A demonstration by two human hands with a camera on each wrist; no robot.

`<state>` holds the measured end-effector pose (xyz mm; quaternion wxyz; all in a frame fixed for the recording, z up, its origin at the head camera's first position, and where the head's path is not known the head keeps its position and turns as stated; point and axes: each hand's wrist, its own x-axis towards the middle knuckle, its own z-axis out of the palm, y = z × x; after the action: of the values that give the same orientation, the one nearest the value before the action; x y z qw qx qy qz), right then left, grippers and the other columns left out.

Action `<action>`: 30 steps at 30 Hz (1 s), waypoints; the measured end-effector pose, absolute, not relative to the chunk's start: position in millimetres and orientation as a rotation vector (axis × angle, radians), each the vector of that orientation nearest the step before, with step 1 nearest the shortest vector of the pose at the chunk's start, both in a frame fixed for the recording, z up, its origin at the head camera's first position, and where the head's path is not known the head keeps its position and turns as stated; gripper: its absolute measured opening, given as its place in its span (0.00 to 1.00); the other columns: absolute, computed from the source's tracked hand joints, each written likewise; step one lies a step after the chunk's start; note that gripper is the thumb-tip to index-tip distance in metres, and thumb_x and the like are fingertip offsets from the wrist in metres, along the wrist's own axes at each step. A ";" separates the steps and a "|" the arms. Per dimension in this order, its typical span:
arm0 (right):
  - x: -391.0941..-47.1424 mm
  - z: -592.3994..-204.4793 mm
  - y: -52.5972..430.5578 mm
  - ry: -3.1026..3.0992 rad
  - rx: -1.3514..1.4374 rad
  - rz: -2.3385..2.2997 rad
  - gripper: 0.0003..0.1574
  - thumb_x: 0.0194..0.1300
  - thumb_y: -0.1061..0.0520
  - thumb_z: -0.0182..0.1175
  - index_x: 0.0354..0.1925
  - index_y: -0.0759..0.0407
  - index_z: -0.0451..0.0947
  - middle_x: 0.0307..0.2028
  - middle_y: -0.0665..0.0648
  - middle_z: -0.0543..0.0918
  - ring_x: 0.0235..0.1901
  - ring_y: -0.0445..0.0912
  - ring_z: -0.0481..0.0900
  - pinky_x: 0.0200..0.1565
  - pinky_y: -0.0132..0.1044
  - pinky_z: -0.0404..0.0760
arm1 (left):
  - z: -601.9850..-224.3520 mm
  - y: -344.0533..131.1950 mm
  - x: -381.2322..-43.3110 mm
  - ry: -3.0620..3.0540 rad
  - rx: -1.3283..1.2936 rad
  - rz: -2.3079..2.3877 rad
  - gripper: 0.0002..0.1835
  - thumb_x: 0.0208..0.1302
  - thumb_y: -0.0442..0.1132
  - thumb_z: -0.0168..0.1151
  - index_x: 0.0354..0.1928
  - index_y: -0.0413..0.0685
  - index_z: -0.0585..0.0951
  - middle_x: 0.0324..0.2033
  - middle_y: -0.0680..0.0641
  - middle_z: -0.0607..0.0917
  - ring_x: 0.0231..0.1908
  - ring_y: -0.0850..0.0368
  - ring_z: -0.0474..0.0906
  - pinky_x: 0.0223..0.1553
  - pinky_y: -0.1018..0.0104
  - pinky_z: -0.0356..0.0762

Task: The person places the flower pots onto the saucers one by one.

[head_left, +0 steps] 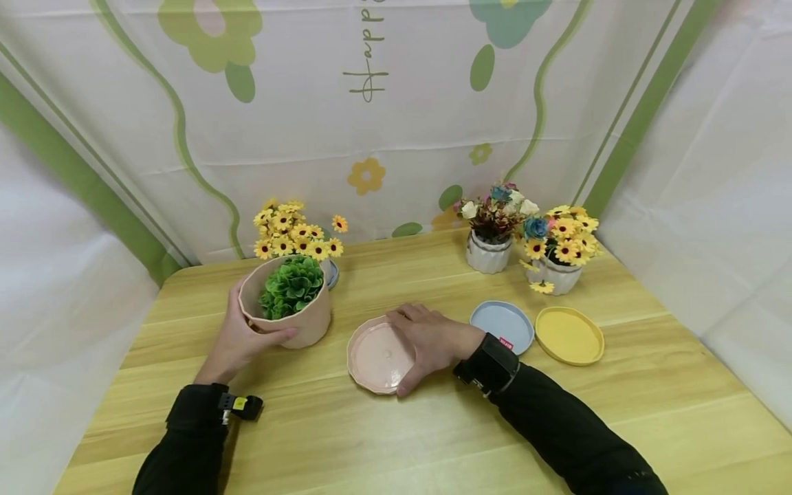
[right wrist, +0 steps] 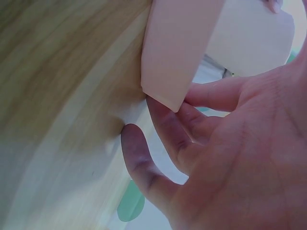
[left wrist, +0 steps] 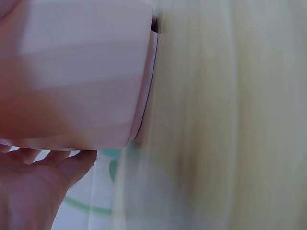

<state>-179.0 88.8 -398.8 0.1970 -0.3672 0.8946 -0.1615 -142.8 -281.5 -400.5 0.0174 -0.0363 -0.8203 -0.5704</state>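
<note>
At the middle of the wooden table point(head_left: 371, 447), the right hand point(head_left: 436, 337) holds a round, shiny pink saucer point(head_left: 374, 354) by its rim. To the left, the left hand point(head_left: 244, 340) grips a faceted pink pot point(head_left: 312, 322) with a green leafy plant point(head_left: 293, 285); to the right lie a round yellow saucer point(head_left: 569, 337) and a round light-blue saucer point(head_left: 498, 320). Farther, yellow artificial flowers point(head_left: 284, 230) stand behind the pot, and at right a white ribbed pot point(head_left: 487, 254) carries mixed flowers point(head_left: 498, 213).

We see a light wood-grain table point(head_left: 383, 454) carrying: scalloped pink saucer point(head_left: 374, 357), round blue saucer point(head_left: 501, 322), round yellow saucer point(head_left: 569, 335), two white ribbed flowerpots point(head_left: 487, 256) point(head_left: 555, 279) at right.
</note>
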 end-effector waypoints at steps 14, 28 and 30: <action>-180.3 -399.2 88.9 2.509 -1.019 -0.450 0.87 0.40 0.20 0.80 0.85 0.53 0.51 0.79 0.60 0.60 0.78 0.56 0.60 0.79 0.60 0.62 | -404.5 -246.8 -142.4 -2.550 -0.317 -1.791 0.66 0.57 0.33 0.82 0.84 0.66 0.43 0.83 0.48 0.52 0.81 0.45 0.51 0.65 0.86 0.65; -176.6 -400.6 90.2 2.494 -1.016 -0.480 0.86 0.41 0.20 0.80 0.84 0.53 0.51 0.79 0.61 0.60 0.78 0.57 0.60 0.79 0.62 0.62 | -384.1 -241.1 -134.6 -2.397 -0.278 -1.767 0.63 0.49 0.26 0.83 0.82 0.60 0.55 0.77 0.48 0.62 0.72 0.57 0.63 0.62 0.80 0.74; -177.6 -399.3 90.2 2.494 -1.015 -0.467 0.86 0.41 0.20 0.80 0.84 0.52 0.51 0.80 0.60 0.59 0.79 0.56 0.59 0.79 0.61 0.61 | -376.3 -238.2 -131.1 -2.370 -0.292 -1.772 0.64 0.49 0.26 0.83 0.82 0.61 0.55 0.77 0.48 0.61 0.72 0.57 0.63 0.62 0.80 0.75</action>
<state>-177.6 90.2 -399.3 0.2030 -0.3638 0.8936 -0.1672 -131.1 -238.2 -376.3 0.0841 -0.0978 -0.7942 -0.5939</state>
